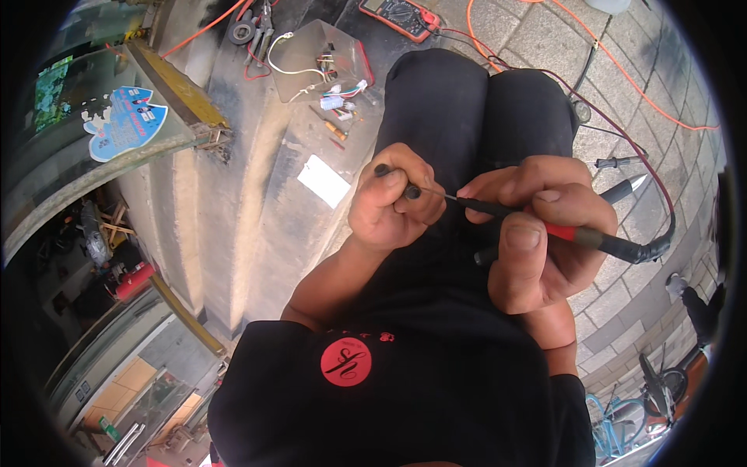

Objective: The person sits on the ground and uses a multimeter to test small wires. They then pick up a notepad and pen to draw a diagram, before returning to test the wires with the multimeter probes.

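My left hand [397, 198] is closed in a pinch, with two small dark cylindrical ends [412, 191] showing at the thumb and fingers. Whether they belong to one piece, I cannot tell. In my right hand [556, 229] is a red and black multimeter probe [564, 233], its thin metal tip pointing left and reaching the left fingers. A dark cable leaves its back end. Behind the right fingers sticks out a black-handled tool [617, 192] with a pointed silver end; a dark round end [485, 256] shows on the other side of that hand.
On the step at left lie a clear plastic container [315, 58], small electronic parts [336, 105], a white card [324, 181] and pliers [261, 35]. A red-rimmed multimeter [401, 17] lies beyond my knees. Orange cable [626, 74] crosses the paving. Glass cabinets [117, 117] stand left.
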`<move>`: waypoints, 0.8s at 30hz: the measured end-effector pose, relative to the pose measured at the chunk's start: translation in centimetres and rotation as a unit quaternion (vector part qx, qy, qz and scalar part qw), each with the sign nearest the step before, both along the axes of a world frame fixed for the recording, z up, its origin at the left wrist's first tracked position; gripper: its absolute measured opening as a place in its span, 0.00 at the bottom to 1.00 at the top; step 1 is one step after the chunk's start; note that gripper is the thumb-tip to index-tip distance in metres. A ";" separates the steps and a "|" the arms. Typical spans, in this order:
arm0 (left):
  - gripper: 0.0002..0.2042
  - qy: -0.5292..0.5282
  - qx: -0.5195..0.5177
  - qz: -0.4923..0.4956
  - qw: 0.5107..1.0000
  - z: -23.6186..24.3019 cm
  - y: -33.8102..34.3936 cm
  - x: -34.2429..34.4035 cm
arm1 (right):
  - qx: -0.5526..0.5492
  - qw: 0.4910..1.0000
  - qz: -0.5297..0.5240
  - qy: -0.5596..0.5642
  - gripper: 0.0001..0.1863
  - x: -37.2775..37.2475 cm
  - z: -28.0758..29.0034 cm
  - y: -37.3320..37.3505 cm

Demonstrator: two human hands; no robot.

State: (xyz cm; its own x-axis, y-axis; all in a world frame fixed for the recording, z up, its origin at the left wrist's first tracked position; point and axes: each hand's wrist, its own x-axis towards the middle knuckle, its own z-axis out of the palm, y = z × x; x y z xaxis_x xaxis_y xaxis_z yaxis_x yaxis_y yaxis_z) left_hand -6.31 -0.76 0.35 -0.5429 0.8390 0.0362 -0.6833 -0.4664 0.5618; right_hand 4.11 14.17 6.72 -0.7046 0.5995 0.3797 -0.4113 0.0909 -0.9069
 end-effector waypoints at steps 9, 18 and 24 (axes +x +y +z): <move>0.25 -0.021 -0.072 0.040 0.996 -0.2 0.4 0.8 | -0.012 0.999 -0.005 0.029 0.12 -0.1 -0.1 0.1; 0.24 -0.054 -0.071 0.032 0.995 -0.4 0.2 0.9 | -0.049 0.996 -0.031 0.075 0.14 -0.7 -0.3 -0.8; 0.24 -0.028 -0.103 0.050 0.993 -0.2 0.3 1.1 | -0.014 0.997 -0.030 0.066 0.15 -0.8 -0.5 -0.8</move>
